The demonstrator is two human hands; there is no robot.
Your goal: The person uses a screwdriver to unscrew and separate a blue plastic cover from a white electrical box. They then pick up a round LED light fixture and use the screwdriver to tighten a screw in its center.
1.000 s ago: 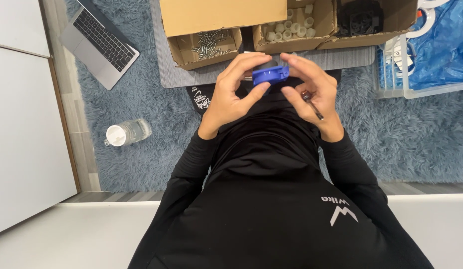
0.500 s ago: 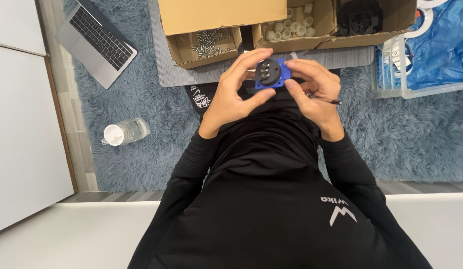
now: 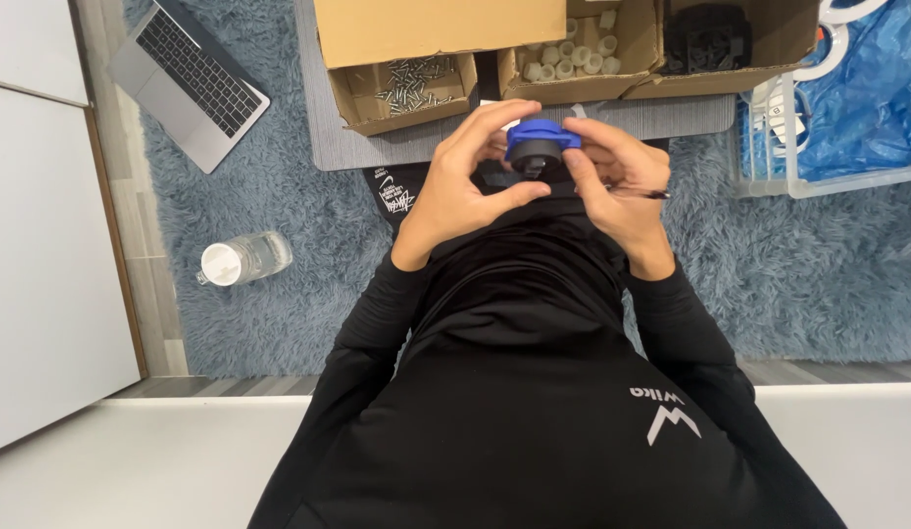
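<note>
Left hand (image 3: 465,181) and right hand (image 3: 617,176) both pinching a blue round part (image 3: 541,140), cardboard box of screws (image 3: 408,88) at eleven o'clock, plastic bottle (image 3: 242,260) at eight

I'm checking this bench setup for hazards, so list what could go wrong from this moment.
1. The blue part with its black piece is pinched only at the edges by the left hand and right hand, above the lap; a slip could drop it into the shaggy blue rug, where small pieces may be hard to find.
2. The right hand also holds a thin tool, which may weaken its grip.
3. The open box of screws sits near the board's edge and could be knocked.
</note>
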